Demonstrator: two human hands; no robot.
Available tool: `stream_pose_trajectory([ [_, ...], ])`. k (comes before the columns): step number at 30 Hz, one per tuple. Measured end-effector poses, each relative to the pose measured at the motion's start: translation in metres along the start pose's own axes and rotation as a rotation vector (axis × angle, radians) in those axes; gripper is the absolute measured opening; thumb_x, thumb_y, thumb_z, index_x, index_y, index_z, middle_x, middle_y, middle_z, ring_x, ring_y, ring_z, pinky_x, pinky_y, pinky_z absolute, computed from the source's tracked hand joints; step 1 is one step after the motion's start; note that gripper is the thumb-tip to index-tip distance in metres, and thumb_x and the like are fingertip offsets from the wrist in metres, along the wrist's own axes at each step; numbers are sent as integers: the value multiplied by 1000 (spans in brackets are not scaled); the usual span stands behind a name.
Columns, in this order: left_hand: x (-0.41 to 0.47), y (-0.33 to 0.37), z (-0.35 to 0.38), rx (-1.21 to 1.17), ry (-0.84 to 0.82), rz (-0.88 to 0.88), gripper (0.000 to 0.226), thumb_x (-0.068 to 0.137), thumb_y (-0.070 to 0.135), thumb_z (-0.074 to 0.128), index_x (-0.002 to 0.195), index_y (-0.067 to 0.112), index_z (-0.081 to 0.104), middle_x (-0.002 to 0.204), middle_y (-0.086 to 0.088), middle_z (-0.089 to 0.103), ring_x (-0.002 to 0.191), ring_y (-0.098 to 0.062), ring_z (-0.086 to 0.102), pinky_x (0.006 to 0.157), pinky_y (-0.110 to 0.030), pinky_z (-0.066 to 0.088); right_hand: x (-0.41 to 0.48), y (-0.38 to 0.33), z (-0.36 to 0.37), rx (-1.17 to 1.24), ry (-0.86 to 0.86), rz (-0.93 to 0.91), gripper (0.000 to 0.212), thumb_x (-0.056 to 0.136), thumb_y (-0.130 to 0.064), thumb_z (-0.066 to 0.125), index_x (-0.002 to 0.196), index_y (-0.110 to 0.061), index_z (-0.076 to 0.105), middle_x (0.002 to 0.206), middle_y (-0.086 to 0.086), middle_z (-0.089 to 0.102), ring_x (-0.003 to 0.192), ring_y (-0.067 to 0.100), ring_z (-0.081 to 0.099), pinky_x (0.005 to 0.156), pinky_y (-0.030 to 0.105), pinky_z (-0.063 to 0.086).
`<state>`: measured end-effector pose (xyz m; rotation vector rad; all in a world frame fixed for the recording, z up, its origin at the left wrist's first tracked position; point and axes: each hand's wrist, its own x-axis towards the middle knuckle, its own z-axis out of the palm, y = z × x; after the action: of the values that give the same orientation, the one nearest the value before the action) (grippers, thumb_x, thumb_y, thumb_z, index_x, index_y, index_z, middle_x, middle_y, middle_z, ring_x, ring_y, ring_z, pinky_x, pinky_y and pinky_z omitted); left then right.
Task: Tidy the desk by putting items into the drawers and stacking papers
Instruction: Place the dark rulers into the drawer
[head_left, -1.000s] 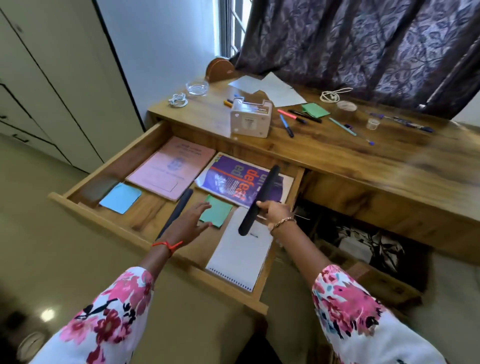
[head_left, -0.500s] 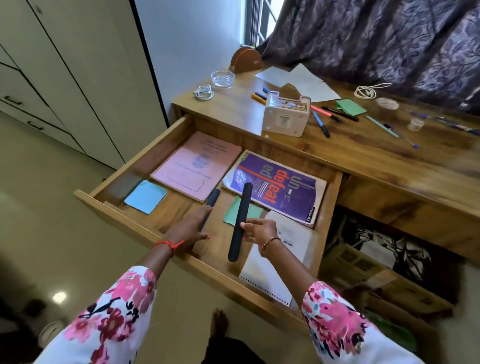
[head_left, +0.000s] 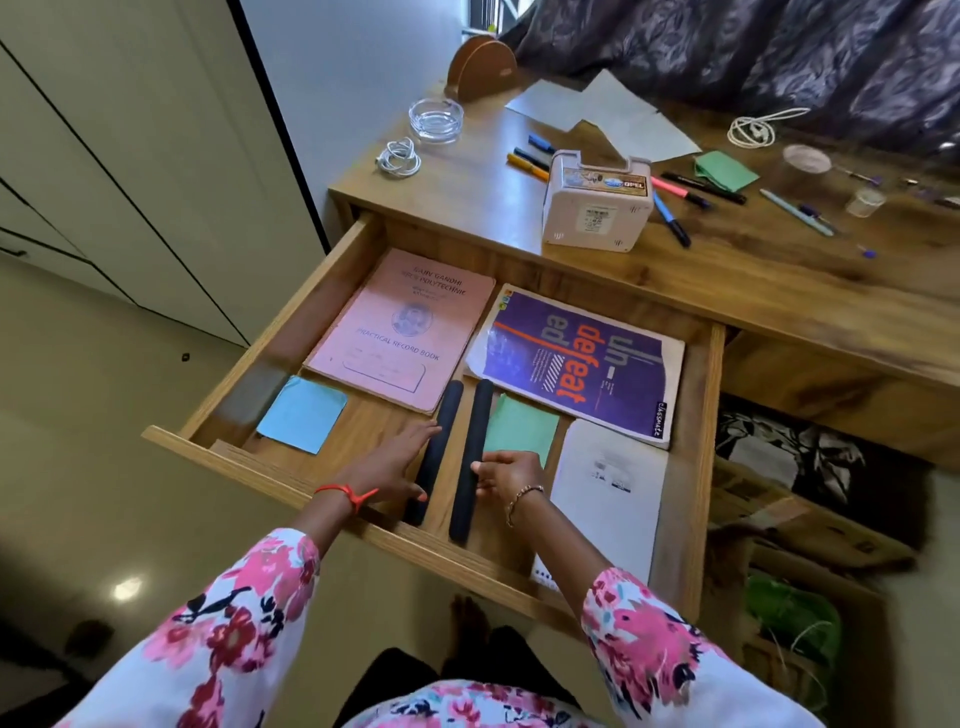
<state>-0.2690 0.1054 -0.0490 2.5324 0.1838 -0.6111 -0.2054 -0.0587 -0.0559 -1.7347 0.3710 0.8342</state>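
White sleeves (head_left: 218, 618) with pink floral print, red thread on left wrist (head_left: 347, 493), beaded bracelet (head_left: 521, 499) on right

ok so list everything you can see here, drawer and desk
drawer: 1, wood, pulled open
book: 1, pink, drawer back left
notebook: 1, purple, drawer back right
pad: 1, white, drawer front right
notes: 3, blue and green in drawer, green on desk
bars: 2, black, side by side mid-drawer
box: 1, white, desk front
pens: several, mixed, around box
papers: few, white, desk back
cables: 2, white, desk
dish: 1, clear, desk left
left grip: 1, open, touching left bar
right grip: 1, pinching right bar
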Motion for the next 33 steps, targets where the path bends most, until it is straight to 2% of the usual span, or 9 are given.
stream_pose_trajectory([
  [4,3,-4,-3,-13,-11,46,92,75,14,73,147,16,15,156,-2,9,142,-19,16,113,-29,20,-2,2,7,1,35,13,24,79,2,66,102,7,63,80,12,63,52,15,54,46,18,51],
  [14,12,-28,-10,40,-76,185,94,74,13,74,147,15,15,156,1,4,142,-20,17,112,-30,25,-2,8,32,27,174,39,24,80,2,64,104,6,64,94,20,67,50,14,52,50,20,51],
  [18,13,-37,-12,70,-101,226,92,77,16,72,147,14,13,157,1,1,142,-21,17,112,-29,25,1,8,43,17,232,45,22,79,2,66,100,5,66,84,14,65,50,15,54,50,22,52],
  [24,14,-46,-14,96,-162,259,93,80,20,70,148,14,6,157,0,-5,142,-21,13,112,-30,22,3,9,49,-98,321,-27,21,78,-2,68,98,3,66,85,11,65,53,12,56,45,16,49],
  [27,14,-50,-17,104,-179,276,94,80,20,69,148,15,5,157,0,-7,143,-21,10,112,-29,21,6,12,53,-149,366,-63,20,77,-4,69,97,1,67,91,14,68,64,18,62,52,21,54],
  [30,14,-55,-17,106,-194,285,95,81,22,69,148,16,2,156,1,-9,143,-22,9,112,-31,23,8,13,57,-188,426,-77,15,74,-6,73,88,0,68,92,17,69,86,30,67,74,40,58],
  [33,15,-59,-18,122,-203,302,95,81,24,69,148,16,2,156,1,-9,143,-23,11,112,-32,25,9,14,60,-205,441,-82,13,75,-7,73,85,0,68,91,17,69,88,31,67,78,42,57],
])
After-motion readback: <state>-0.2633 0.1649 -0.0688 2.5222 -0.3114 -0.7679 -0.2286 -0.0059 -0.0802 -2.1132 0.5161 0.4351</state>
